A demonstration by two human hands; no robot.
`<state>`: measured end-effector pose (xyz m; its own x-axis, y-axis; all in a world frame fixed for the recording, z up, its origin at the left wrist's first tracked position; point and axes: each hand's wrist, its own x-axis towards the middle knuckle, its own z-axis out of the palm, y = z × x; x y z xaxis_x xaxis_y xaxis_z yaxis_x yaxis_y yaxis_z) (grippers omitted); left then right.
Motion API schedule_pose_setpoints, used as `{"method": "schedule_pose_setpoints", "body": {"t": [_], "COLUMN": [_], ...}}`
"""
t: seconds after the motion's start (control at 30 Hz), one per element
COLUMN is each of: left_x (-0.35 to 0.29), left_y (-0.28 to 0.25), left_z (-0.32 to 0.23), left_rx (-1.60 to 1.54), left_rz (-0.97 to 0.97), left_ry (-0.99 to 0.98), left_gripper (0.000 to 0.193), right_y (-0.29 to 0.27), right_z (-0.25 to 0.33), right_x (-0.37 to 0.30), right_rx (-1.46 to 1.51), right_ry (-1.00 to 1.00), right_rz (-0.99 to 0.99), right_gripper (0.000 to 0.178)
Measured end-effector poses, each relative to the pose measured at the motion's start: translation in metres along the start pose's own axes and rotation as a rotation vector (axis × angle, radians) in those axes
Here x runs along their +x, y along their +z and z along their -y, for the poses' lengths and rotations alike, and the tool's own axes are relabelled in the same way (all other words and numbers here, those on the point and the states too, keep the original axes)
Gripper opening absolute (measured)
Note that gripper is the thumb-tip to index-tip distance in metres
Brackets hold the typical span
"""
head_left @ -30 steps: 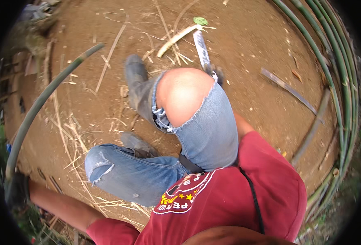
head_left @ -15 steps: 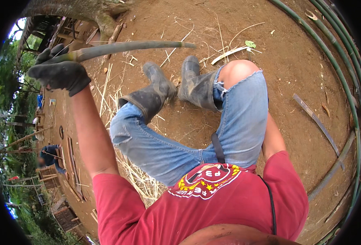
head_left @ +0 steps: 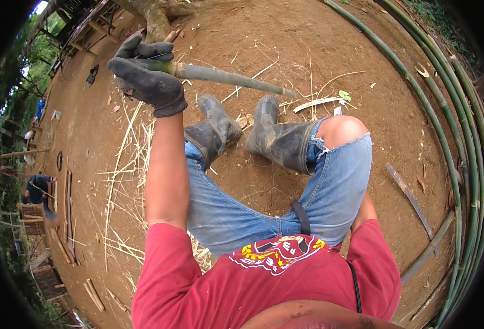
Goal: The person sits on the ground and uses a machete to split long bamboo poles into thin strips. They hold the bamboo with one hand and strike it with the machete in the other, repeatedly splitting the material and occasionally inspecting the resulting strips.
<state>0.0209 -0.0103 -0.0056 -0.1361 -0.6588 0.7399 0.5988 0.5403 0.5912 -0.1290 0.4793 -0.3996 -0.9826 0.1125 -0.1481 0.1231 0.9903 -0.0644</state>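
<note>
My left hand (head_left: 150, 82), in a dark work glove, is raised beyond my left knee and closed around a length of green-grey bamboo (head_left: 228, 75). A paler joint ring shows on the bamboo just past my fingers. Its free end slants away to the right, over the ground in front of my rubber boots (head_left: 272, 129). My right forearm (head_left: 365, 211) goes down behind my right thigh, which hides my right hand entirely.
Long green bamboo poles (head_left: 417, 88) curve along the right side. A flat metal blade (head_left: 410, 197) lies on the dirt near them. Pale bamboo shavings (head_left: 124, 170) litter the ground at left. Farther left, a person (head_left: 36, 189) bends near long wooden pieces (head_left: 69, 219).
My left hand has come inward to the right with the bamboo, whose free end now slopes lower. The whole view has shifted slightly. My right hand stays hidden.
</note>
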Motion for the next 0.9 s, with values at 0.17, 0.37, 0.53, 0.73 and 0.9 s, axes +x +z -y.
{"method": "schedule_pose_setpoints", "body": {"t": [0.17,0.37,0.53,0.73,0.9], "left_x": [0.009,0.007,0.004,-0.011,-0.014], "left_y": [0.001,0.022,-0.008,-0.017,0.001], "left_z": [0.001,0.001,0.009,-0.009,-0.035], "left_rx": [-0.059,-0.218,-0.139,-0.101,0.005], "left_rz": [-0.016,-0.001,0.071,0.074,0.083], "left_ry": [-0.020,-0.179,-0.092,-0.078,-0.259], "left_gripper": [0.072,0.043,0.043,0.069,0.050], "right_y": [-0.027,-0.116,-0.307,-0.353,-0.185], "right_z": [-0.040,-0.176,-0.123,0.045,0.174], "right_x": [0.015,0.057,0.035,-0.018,-0.040], "right_rx": [0.046,0.239,0.798,1.544,1.660], "right_ry": [0.044,-0.011,-0.205,-0.519,-0.641], "right_rz": [0.021,-0.159,-0.358,-0.210,0.303], "right_gripper": [0.059,0.058,0.028,0.016,0.039]}}
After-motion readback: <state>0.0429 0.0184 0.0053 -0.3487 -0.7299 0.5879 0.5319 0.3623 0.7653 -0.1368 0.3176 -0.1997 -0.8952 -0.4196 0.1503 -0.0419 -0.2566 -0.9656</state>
